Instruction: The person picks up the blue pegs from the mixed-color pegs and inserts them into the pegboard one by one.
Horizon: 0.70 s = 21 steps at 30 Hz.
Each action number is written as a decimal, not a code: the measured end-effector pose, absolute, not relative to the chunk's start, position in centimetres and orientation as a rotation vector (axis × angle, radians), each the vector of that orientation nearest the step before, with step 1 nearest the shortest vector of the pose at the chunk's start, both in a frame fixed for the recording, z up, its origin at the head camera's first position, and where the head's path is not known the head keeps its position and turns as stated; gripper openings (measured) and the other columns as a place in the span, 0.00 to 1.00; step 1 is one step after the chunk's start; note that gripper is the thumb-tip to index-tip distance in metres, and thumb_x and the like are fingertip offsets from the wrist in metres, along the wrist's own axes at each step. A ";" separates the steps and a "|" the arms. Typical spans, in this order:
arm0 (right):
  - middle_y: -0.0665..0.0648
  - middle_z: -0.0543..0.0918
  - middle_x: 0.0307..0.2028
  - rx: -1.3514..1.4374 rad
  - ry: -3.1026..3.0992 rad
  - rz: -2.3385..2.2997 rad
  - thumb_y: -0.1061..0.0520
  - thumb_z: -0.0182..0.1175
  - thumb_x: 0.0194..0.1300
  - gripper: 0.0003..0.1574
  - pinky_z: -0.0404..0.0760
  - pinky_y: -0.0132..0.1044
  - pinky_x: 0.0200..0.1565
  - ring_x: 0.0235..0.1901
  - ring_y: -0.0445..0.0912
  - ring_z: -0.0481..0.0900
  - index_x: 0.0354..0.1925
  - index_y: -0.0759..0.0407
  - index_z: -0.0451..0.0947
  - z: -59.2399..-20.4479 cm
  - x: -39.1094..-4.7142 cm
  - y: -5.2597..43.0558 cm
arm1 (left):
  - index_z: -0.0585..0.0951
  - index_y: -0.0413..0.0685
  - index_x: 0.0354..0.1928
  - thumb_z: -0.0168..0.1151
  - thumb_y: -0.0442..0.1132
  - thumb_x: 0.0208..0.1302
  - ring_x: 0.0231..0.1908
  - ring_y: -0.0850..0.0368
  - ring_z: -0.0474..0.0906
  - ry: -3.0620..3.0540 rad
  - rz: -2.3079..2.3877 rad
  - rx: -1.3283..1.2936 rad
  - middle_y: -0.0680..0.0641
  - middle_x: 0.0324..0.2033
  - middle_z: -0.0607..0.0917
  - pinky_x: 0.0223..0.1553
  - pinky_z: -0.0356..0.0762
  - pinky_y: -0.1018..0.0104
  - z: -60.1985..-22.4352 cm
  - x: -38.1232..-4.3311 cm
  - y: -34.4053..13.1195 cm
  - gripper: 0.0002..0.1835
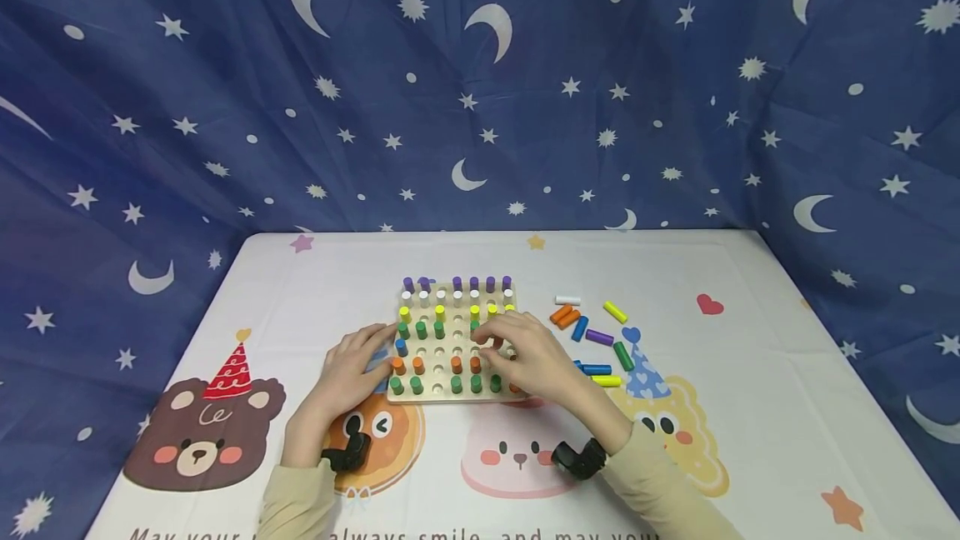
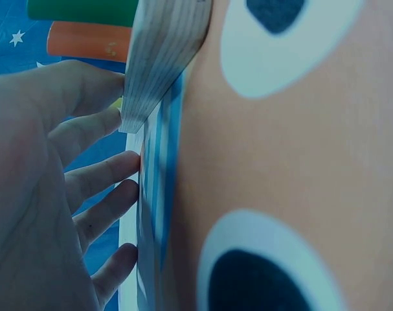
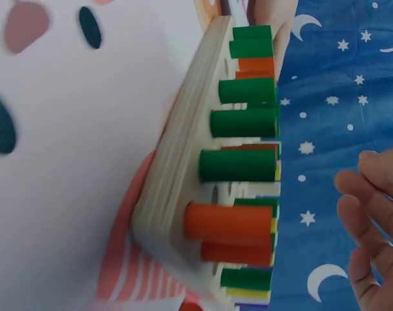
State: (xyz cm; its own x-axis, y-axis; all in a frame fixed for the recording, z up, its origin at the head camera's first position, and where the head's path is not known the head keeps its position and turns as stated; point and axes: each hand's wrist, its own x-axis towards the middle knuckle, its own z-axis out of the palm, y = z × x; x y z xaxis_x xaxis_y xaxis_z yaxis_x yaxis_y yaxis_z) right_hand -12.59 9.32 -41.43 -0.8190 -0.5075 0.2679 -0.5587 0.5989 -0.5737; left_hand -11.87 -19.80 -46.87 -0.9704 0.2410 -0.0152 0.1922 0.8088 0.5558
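Observation:
A wooden pegboard (image 1: 450, 397) lies on the table with coloured pegs upright in rows: purple, white, yellow, green, blue, orange and green from back to front. Only one blue peg (image 1: 401, 347) shows in its row. My left hand (image 1: 348, 369) rests at the board's left side, thumb and index finger touching its edge (image 2: 164, 58), the other fingers relaxed. Over the right part of the board hovers my right hand (image 1: 528, 348), fingers loosely bent. In the right wrist view, no peg shows between the fingers (image 3: 358, 223); the hand partly hides some pegs and holes.
Loose pegs lie scattered right of the board, among them a white peg (image 1: 567, 301), a purple peg (image 1: 600, 337), a green peg (image 1: 622, 356) and a yellow peg (image 1: 615, 312). A printed white cloth (image 1: 787, 373) covers the table. Behind hangs a blue star-patterned curtain (image 1: 540, 140).

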 end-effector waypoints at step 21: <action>0.44 0.85 0.37 0.815 -2.710 0.978 0.61 0.64 0.59 0.11 0.80 0.40 0.48 0.40 0.40 0.80 0.42 0.51 0.83 -43.1 -11.6 13.9 | 0.64 0.55 0.71 0.53 0.43 0.68 0.69 0.38 0.57 2.896 0.886 0.327 0.41 0.69 0.65 0.64 0.50 0.34 -47.3 -11.9 -19.8 0.30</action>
State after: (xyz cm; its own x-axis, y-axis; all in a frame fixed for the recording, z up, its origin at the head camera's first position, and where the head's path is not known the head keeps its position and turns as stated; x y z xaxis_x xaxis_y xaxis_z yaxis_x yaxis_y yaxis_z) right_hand -11.59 13.89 -43.10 -0.8419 -0.4419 0.3098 -0.5379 0.6405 -0.5481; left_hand -11.88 -19.76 -47.30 -0.9724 0.2315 -0.0280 0.1762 0.8082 0.5619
